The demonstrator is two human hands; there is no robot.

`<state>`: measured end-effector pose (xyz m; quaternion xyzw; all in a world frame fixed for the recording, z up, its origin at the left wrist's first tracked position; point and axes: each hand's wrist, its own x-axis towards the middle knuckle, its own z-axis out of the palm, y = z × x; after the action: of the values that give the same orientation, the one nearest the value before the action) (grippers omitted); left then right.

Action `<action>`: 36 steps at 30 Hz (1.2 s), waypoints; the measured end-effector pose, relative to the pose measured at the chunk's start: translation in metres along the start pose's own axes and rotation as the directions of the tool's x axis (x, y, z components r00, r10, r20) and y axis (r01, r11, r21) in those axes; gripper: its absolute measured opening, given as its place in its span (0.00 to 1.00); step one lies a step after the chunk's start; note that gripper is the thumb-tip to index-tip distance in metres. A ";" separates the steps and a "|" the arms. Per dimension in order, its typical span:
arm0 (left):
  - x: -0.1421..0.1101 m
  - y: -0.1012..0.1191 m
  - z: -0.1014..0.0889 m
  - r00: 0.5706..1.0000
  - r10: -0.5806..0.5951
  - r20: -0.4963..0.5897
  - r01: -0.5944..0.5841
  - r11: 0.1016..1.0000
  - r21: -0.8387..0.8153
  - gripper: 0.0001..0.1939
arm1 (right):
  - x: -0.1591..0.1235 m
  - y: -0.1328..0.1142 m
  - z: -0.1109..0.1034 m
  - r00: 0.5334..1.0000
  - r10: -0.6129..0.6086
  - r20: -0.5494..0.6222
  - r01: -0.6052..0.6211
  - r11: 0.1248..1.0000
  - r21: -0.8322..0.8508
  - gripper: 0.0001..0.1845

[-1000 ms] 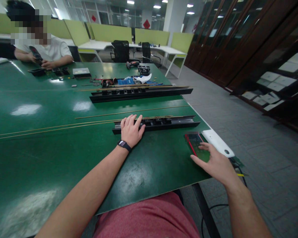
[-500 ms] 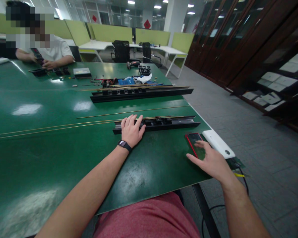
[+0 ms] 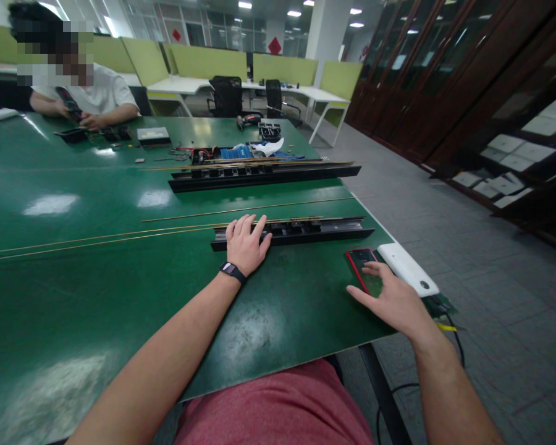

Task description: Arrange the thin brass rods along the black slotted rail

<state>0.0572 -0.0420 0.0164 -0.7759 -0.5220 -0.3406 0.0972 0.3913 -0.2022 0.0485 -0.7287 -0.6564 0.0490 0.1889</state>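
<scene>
My left hand [image 3: 246, 246], with a dark watch [image 3: 232, 271] on its wrist, lies over the left part of a black channel-shaped rail [image 3: 324, 235]. Its fingers are stretched out and spread across the rail, hiding what is under them. Thin brass-coloured rods [image 3: 120, 235] run along the rail and out to the left over the table. At the right, my right hand [image 3: 389, 300] hovers at a red-edged phone [image 3: 359, 262] with thumb and fingers apart. Whether a fingertip touches the screen is unclear. A white power-bank-like device [image 3: 405, 267] lies just beyond that hand.
Farther back on the green table [image 3: 97, 296] lies a second black rail [image 3: 269, 178] with rods on it. Behind it sit a blue bundle [image 3: 234, 152], a power drill [image 3: 249, 120] and a pale box [image 3: 153, 135]. A person [image 3: 86, 99] across the table handles a dark tool.
My hands, the rails and the phone stay practically where they were. Across the table, the person's head and the dark tool have shifted slightly.
</scene>
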 end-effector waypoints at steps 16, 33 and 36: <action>0.001 -0.002 0.000 1.000 -0.010 0.015 0.010 1.000 -0.017 0.25 | -0.008 0.008 -0.008 0.997 0.064 -0.042 -0.065 0.997 -0.033 0.37; 0.000 -0.002 0.000 1.000 -0.010 0.011 0.011 1.000 -0.023 0.25 | -0.011 0.013 -0.008 0.988 0.103 -0.115 -0.109 0.993 -0.044 0.39; 0.000 -0.003 0.000 1.000 -0.013 0.012 0.013 0.999 -0.032 0.25 | -0.012 0.016 -0.008 0.986 0.112 -0.120 -0.120 0.991 -0.054 0.40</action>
<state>0.0548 -0.0406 0.0161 -0.7759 -0.5221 -0.3449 0.0797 0.4070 -0.2163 0.0482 -0.7728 -0.6019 -0.0028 0.2015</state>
